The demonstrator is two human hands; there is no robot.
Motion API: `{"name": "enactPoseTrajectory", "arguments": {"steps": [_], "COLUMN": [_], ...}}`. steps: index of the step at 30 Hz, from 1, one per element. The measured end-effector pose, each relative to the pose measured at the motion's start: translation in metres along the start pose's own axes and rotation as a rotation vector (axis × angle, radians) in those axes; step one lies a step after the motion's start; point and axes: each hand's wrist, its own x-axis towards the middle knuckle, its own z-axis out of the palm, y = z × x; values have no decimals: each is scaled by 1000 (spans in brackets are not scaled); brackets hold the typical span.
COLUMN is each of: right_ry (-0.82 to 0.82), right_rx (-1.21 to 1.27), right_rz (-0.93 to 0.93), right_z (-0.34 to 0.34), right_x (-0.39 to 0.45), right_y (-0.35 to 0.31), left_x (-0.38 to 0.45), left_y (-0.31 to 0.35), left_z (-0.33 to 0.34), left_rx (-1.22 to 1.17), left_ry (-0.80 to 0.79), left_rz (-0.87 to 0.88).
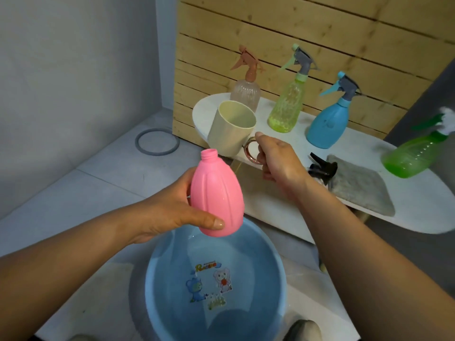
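Observation:
My left hand (170, 210) grips a pink plastic bottle (216, 193) round its lower body; the bottle has no cap, its open neck points up and it leans slightly left. My right hand (275, 161) holds a cream cup (231, 127) by its copper ring handle, tilted so that its mouth faces me, just above and behind the bottle's neck. Both are held over a blue basin (157, 279) of water on the floor, with cartoon stickers on its bottom.
A white oval table (406, 205) carries a clear spray bottle (246, 89), a yellow-green one (286, 107), a blue one (328, 121), a green one lying tilted (413, 156), a black sprayer head (321, 167) and a grey cloth (359, 185). Behind is a wooden slat wall (295, 25). A grey ring (157, 141) lies on the floor.

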Motion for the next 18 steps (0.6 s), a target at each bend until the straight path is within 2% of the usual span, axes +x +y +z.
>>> {"name": "enactPoseTrajectory", "arguments": {"steps": [3, 9, 18], "right_ry": [1, -64, -142], "right_rx": [-39, -133, -308], "right_rz": [15, 75, 266], "right_z": [-7, -5, 17], "right_x": [-29, -68, -76], "right_y": [10, 60, 152], "left_x": [-19, -37, -14], "left_y": [-8, -46, -90], "left_z": [9, 12, 31], "left_rx": [18, 151, 259], "left_ry": [6, 120, 120], "left_rz": [-6, -34, -125]}}
